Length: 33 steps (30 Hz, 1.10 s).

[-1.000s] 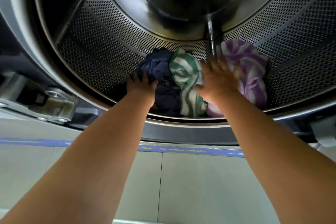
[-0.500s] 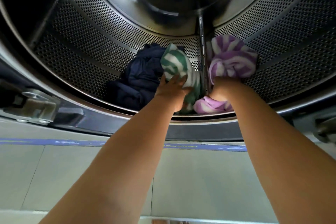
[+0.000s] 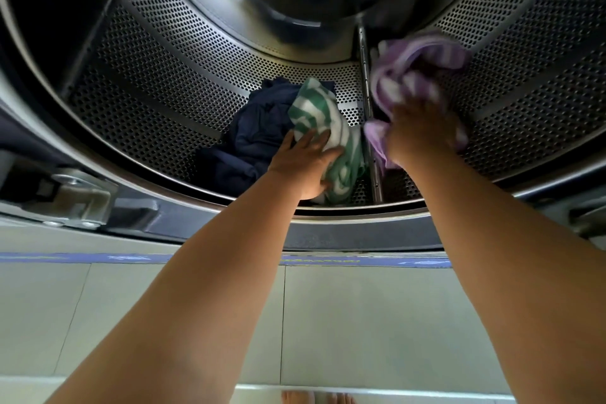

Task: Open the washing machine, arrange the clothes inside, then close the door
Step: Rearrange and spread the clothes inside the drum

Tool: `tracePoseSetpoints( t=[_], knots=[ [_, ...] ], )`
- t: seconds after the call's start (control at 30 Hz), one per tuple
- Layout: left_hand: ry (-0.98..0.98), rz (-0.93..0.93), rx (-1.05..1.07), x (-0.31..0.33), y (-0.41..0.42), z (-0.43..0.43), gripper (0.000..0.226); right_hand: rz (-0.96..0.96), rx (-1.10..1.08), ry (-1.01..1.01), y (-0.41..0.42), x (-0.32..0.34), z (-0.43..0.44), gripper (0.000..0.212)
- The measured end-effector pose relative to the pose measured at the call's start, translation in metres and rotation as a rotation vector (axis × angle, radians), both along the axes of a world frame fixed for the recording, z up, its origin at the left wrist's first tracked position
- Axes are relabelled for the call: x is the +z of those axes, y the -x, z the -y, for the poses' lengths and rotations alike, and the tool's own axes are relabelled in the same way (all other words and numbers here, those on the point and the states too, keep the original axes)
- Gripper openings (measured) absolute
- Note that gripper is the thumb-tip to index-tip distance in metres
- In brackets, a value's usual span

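Head view: open washing-machine drum [image 3: 164, 82], three cloth items, two hands inside.
Left hand [image 3: 303, 164] grips green-and-white striped cloth [image 3: 323, 115] at drum bottom, fingers close together across it, thumb tucked round its lower edge; navy garment [image 3: 259, 138] lies touching, left of it. Right hand [image 3: 421, 133], blurred, holds purple striped cloth [image 3: 416, 62] bunched right of drum rib [image 3: 367, 102]; finger positions cannot be told.

I log: silver-grey perforated steel drum [image 3: 164, 82], evenly dotted with dark holes. Inside, left to right: plain navy crumpled cloth [image 3: 259, 138], green-and-white striped cloth [image 3: 323, 115], purple-and-white striped cloth [image 3: 416, 75]. Nearer me, pale grey-green floor tiles [image 3: 360, 321] crossed by a blue floor strip [image 3: 65, 257] with yellow marks.
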<state>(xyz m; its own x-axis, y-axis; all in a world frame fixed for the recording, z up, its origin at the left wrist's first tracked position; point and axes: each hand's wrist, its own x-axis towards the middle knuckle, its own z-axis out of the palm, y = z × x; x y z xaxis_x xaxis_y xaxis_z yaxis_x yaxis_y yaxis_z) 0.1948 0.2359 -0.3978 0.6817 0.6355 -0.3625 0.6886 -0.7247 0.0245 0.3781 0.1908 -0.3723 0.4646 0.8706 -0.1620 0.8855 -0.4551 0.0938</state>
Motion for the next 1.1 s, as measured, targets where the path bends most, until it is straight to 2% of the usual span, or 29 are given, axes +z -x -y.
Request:
tracePoseSetpoints(
  t=[0.07, 0.23, 0.37, 0.53, 0.9, 1.1],
  knots=[
    [0.022, 0.041, 0.030, 0.000, 0.000, 0.000, 0.079, -0.074, 0.016, 0.107, 0.001, -0.011, 0.005, 0.052],
    [0.026, 0.006, 0.043, 0.001, -0.001, 0.002, 0.073, -0.007, -0.028, -0.117, 0.004, 0.004, 0.005, 0.063],
    [0.030, -0.015, 0.066, -0.001, 0.001, 0.007, 0.069, -0.032, -0.004, 0.112, 0.000, -0.009, 0.017, 0.063],
    [-0.003, -0.007, 0.087, 0.011, 0.011, 0.014, 0.068, 0.048, 0.040, 0.174, 0.015, 0.005, 0.027, 0.060],
    [-0.104, 0.081, 0.122, 0.107, 0.066, 0.094, 0.064, -0.083, 0.177, -0.193, 0.085, 0.092, 0.133, 0.056],
    [-0.147, 0.117, 0.139, 0.157, 0.094, 0.154, 0.063, -0.100, 0.203, -0.194, 0.107, 0.145, 0.199, 0.059]
  ],
)
